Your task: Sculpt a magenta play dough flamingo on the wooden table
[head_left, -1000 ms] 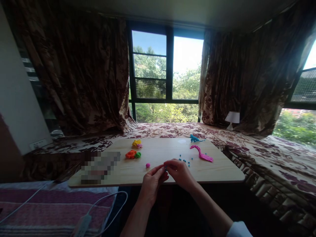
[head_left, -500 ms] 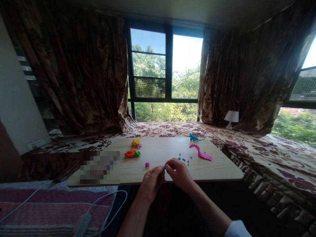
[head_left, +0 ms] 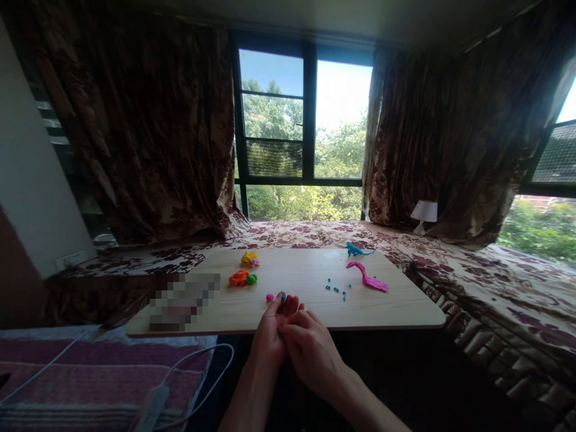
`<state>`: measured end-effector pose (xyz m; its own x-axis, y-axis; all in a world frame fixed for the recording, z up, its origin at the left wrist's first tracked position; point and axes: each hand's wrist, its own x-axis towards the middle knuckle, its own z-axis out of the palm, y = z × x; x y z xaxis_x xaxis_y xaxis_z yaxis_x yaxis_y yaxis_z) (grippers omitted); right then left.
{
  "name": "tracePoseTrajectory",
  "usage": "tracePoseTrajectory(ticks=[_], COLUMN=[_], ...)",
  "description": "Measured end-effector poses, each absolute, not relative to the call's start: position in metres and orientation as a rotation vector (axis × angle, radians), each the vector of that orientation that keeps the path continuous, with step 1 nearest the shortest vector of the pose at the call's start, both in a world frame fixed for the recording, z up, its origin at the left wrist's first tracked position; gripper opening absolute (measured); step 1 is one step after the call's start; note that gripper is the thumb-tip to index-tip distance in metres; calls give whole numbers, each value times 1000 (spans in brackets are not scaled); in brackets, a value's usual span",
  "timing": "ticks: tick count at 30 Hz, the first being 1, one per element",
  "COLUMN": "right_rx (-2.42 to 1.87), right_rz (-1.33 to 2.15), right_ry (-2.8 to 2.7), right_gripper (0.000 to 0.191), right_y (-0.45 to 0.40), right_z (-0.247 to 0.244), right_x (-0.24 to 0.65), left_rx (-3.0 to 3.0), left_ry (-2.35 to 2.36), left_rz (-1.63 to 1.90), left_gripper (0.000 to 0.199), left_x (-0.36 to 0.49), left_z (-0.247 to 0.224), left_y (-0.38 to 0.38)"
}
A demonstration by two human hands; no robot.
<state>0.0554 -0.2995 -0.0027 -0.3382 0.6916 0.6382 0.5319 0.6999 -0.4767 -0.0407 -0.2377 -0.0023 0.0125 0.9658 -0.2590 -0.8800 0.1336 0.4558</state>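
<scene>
My left hand (head_left: 268, 336) is turned palm up at the near edge of the table, its fingers curled. A small lump of blue clay (head_left: 283, 296) sits pinched at its thumb and fingertip. My right hand (head_left: 312, 351) lies against the left palm with its fingers pressed together; whatever is between them is hidden. Just beyond the left thumb is a pink clay ball (head_left: 269, 297). Several tiny blue clay bits (head_left: 336, 290) are scattered on the table to the right. Past them lies a long-necked pink clay shape (head_left: 369, 279).
On the pale wooden table (head_left: 297, 267) are orange clay (head_left: 239, 277), green clay (head_left: 251, 279), yellow clay (head_left: 248, 257) and a blue animal figure (head_left: 357, 249). A blurred-out patch (head_left: 184, 303) covers the left end. A white cable (head_left: 230, 360) loops below the left front edge.
My right hand has come down from the left fingertips to the left palm. My left hand has turned more palm up, and the blue clay now shows at its thumb tip.
</scene>
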Motion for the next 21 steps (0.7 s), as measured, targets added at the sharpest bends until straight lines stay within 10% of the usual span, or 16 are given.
tracePoseTrajectory(ticks=[21], right_rx=[-1081], right_rz=[101], right_ry=[-2116], right_gripper=[56], right_y=[-310], right_z=[-14], right_x=[53], left_rx=[206], left_ry=[558], left_rz=[1425], left_gripper=[2], left_x=[-49], left_z=[-9], left_y=[-236])
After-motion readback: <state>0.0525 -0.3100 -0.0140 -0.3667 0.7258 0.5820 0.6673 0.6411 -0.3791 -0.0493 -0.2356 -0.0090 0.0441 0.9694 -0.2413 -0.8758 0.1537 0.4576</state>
